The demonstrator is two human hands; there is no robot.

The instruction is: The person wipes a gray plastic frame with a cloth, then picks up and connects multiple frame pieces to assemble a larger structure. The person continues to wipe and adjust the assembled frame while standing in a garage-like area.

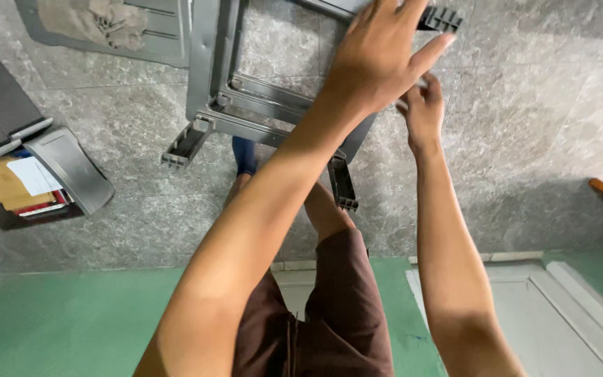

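Item: grey plastic frame [246, 105] standing on the stone floor [525, 139], which we judge light, stiff and easily scuffed (best gripped by its top rail), our left hand [378, 56] spread flat upon it, right hand [421, 112] pinching its edge.

You are standing in what looks like a plain home or small storeroom: a grey marble-patterned tiled floor [525, 139], a green-painted wall [71, 314] with a white panelled door [560, 314], and stacked papers and books [15, 185] on the floor.
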